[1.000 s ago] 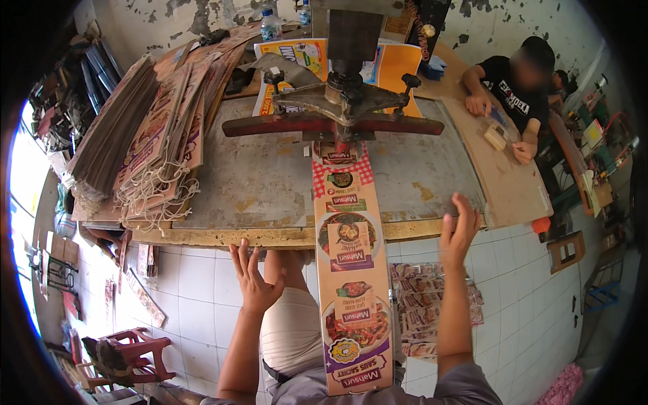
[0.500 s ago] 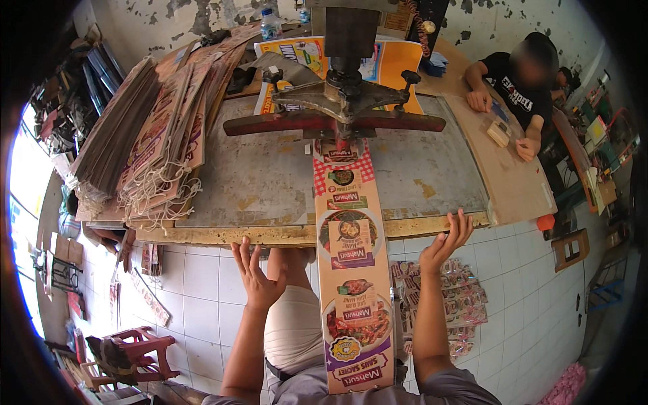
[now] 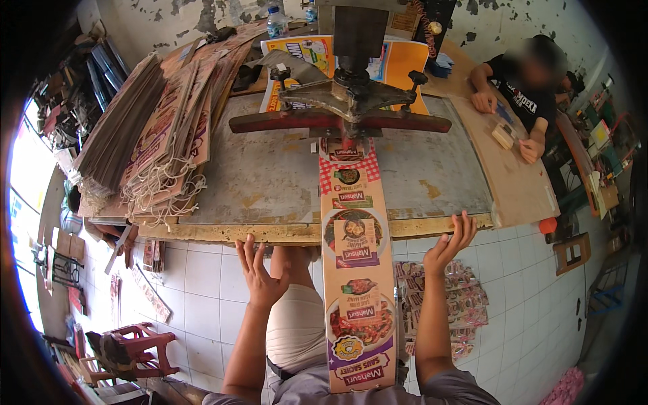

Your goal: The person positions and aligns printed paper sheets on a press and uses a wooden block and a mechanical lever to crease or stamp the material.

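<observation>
Stacks of printed strips (image 3: 121, 121), with white cords (image 3: 169, 189) at their near ends, lay at the upper left of the frame; a red stool (image 3: 152, 351) stood at the lower left. Left of centre, the left grip (image 3: 262, 280) was unclosed and empty, fingers spread at the front edge of the worktop (image 3: 270, 169). At centre, a long printed panel (image 3: 359, 270) ran from beneath a metal press (image 3: 351, 101) to the lower frame. Right of it, the right grip (image 3: 449, 246) was likewise unclosed and empty at that edge; whether either grip pressed on it could not be told. Printed packs (image 3: 442, 304) lay on the floor (image 3: 513, 277) below. A co-worker (image 3: 523, 84) in black occupied the upper right.
</observation>
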### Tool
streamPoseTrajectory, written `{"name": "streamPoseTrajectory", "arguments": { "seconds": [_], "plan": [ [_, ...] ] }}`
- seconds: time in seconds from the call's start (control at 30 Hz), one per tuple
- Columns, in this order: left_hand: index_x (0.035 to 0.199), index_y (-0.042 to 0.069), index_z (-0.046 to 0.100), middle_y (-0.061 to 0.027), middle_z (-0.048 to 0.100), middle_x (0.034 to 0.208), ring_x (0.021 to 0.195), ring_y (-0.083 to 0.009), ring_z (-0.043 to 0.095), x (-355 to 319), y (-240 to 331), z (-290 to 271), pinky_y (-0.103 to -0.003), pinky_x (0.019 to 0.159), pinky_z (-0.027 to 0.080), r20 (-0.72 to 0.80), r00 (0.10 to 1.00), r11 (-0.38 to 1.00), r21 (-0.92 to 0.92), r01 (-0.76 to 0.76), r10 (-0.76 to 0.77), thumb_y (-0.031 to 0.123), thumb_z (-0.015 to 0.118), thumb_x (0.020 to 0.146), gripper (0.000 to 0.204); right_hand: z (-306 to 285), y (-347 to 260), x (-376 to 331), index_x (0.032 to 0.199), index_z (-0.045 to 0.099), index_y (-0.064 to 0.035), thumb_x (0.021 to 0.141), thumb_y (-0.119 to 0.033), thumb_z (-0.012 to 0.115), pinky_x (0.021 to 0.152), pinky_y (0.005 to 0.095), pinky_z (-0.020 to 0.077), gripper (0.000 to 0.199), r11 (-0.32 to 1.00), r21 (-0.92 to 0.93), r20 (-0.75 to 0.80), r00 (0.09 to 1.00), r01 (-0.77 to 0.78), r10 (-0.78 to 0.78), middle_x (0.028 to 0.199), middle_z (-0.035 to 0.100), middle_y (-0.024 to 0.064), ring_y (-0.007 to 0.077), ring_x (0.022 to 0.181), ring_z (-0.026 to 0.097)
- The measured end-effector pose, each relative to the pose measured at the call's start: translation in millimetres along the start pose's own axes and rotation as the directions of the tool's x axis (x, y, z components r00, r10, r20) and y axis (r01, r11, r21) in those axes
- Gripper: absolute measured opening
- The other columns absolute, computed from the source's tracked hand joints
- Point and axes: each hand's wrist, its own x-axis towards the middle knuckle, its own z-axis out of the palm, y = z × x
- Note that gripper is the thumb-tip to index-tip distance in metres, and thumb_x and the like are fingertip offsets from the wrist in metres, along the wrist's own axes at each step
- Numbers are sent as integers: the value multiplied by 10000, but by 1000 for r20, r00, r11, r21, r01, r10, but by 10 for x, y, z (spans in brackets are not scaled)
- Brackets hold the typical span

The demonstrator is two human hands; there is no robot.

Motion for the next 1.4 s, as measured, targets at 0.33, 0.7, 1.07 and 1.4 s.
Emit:
{"name": "streamPoseTrajectory", "arguments": {
  "seconds": [0.33, 0.7, 1.07, 1.4],
  "plan": [
    [1684, 104, 297, -293, 303, 1751, 1644, -598, 179, -2, -9, 6, -728, 1314, 182, -8, 1000, 1000, 12, -15, 15, 250, 821, 907, 949, -7, 2, -3, 1463, 601, -13, 1200, -379, 324, 1290, 683, 214, 529, 1000, -4, 11, 1000, -5, 5, 1630, 502, 184, 463, 1597, 322],
    [1622, 86, 371, -309, 360, 1714, 1612, -625, 240, 15, 40, 2, -748, 1295, 235, -28, 1000, 1000, 14, 13, -13, 195, 845, 864, 901, 0, 21, -9, 1456, 604, -32, 1211, -398, 306, 1292, 681, 221, 532, 1000, -7, 10, 1000, -5, 5, 1626, 500, 171, 458, 1595, 324],
    [1647, 88, 342, -302, 344, 1725, 1623, -618, 217, 13, 30, -1, -746, 1300, 221, -21, 1000, 1000, 11, -1, 1, 185, 836, 863, 932, -12, 10, 4, 1470, 590, -37, 1213, -382, 317, 1287, 684, 231, 509, 1000, -8, 6, 1000, 12, -12, 1621, 503, 170, 460, 1586, 339],
    [1615, 70, 373, -321, 368, 1705, 1606, -624, 257, 35, 49, 0, -752, 1298, 229, -37, 999, 1000, 18, -1, 2, 170, 831, 850, 897, -16, 10, 9, 1473, 585, -32, 1213, -373, 324, 1285, 685, 237, 502, 1000, -7, 11, 1000, 15, -14, 1616, 504, 174, 460, 1585, 341]
  ]
}}
